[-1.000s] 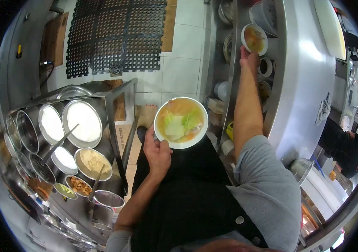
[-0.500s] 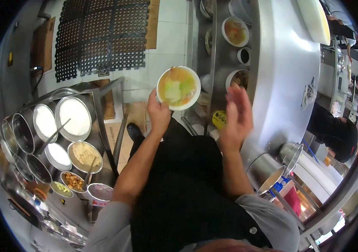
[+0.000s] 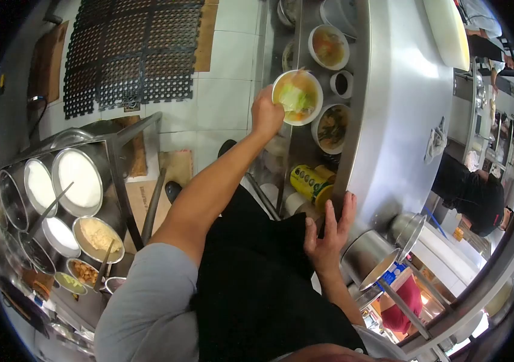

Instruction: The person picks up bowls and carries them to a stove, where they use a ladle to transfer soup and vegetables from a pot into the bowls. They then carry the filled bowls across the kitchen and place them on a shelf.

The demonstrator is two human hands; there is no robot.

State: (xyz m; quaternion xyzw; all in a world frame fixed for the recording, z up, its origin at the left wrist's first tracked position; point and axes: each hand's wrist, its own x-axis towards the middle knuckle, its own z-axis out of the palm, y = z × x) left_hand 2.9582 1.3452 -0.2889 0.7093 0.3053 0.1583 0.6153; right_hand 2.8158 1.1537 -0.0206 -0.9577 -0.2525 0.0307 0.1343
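A white bowl of broth with pale green and orange vegetables (image 3: 297,98) is gripped at its left rim by my left hand (image 3: 268,113), beside the lower shelf under the steel counter. My right hand (image 3: 331,234) has its fingers spread near the counter's front edge and holds nothing. On the shelf, a bowl of orange soup (image 3: 329,47), a small cup of dark liquid (image 3: 341,84) and a bowl of dark leafy food (image 3: 332,128) stand in a row. Yellow cans (image 3: 309,182) sit nearer to me.
The steel counter (image 3: 393,114) carries a crumpled cloth (image 3: 435,145). Steel pots (image 3: 370,260) stand at lower right. On the left, a rack (image 3: 118,181) holds tubs of white and yellow food. A black mat (image 3: 133,54) covers some floor. A person in black (image 3: 471,193) is beyond the counter.
My left hand has carried the bowl right and upward in view, closer to the shelf. My right hand has dropped lower, to near the counter edge. The view has shifted slightly.
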